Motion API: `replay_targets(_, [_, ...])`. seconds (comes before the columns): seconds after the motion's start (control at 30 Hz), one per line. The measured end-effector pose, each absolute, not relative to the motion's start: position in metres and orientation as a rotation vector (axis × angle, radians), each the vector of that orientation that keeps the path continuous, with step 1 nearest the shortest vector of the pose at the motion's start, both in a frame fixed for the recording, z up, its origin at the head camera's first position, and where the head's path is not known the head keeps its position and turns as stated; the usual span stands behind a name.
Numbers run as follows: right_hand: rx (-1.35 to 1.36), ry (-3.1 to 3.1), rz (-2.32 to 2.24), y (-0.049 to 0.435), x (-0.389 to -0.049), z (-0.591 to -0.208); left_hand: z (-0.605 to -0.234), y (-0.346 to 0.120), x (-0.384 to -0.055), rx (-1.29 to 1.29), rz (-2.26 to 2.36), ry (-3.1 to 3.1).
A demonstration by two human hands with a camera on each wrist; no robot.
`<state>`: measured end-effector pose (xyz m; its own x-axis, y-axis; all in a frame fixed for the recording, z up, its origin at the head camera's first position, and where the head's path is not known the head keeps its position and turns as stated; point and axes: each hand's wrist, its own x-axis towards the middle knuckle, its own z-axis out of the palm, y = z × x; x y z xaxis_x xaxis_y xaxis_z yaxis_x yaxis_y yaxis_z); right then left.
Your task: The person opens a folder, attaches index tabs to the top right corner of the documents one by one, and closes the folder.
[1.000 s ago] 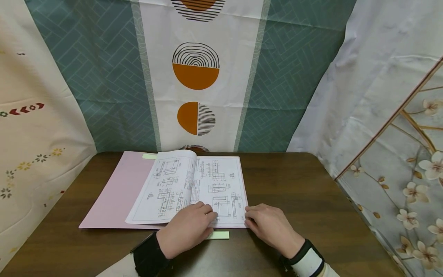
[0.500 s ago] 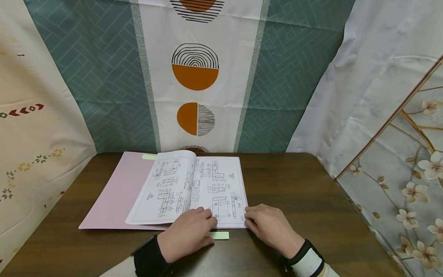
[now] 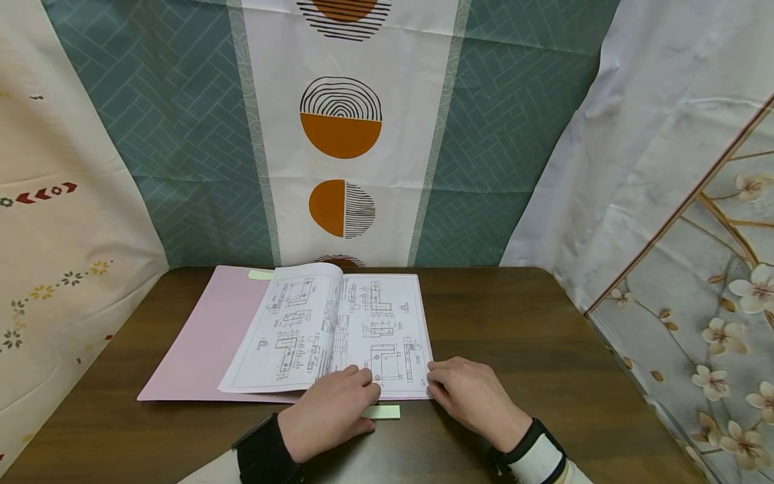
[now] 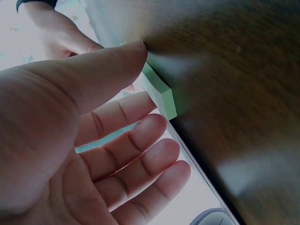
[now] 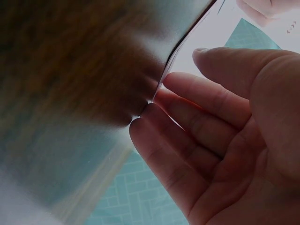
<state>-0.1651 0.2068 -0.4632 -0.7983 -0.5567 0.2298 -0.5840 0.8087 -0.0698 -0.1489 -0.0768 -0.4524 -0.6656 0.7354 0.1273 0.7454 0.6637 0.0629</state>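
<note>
A booklet of technical drawings [image 3: 387,306] lies spread on the table, its pink cover [image 3: 190,349] folded out to the left. One printed page [image 3: 284,323] curves over the cover, its near edge slightly raised. My left hand [image 3: 329,411] rests by the right-hand page's near edge, fingers relaxed on the paper and thumb off it. A light green sticky tab [image 4: 161,96] projects from that edge near the left thumb. My right hand [image 3: 474,396] touches the booklet's right edge near the lower corner. Its fingertips [image 5: 152,110] meet the edge, thumb apart.
Another green tab [image 3: 261,274] sits at the cover's top edge. The brown wooden table [image 3: 514,323] extends to both sides. Patterned cloths hang behind it, including a teal and white one [image 3: 411,134], and along both sides.
My left hand has slid slightly down toward the page's near edge, showing more of the drawing. My right hand stays at the right edge.
</note>
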Motion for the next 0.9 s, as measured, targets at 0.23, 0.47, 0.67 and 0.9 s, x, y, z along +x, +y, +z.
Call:
replay_targets(0.23, [0.892, -2.798, 0.198, 0.2070, -0.1650, -0.4635, -0.4547, -0.0758, -0.1488, -1.232, -0.171, -2.772])
replay_targets(0.47, [0.890, -2.794, 0.210, 0.2067, -0.1649, -0.4638, -0.4554, -0.0749, -0.1489, -1.219, -0.160, -2.757])
replay_targets(0.67, [0.876, -2.809, 0.201, 0.2060, -0.1652, -0.4640, -0.4543, -0.0730, -0.1476, -1.209, -0.137, -2.748])
replay_targets(0.9, [0.881, -2.795, 0.202, 0.2062, -0.1645, -0.4638, -0.4482, -0.0690, -0.1444, -1.177, -0.118, -2.825])
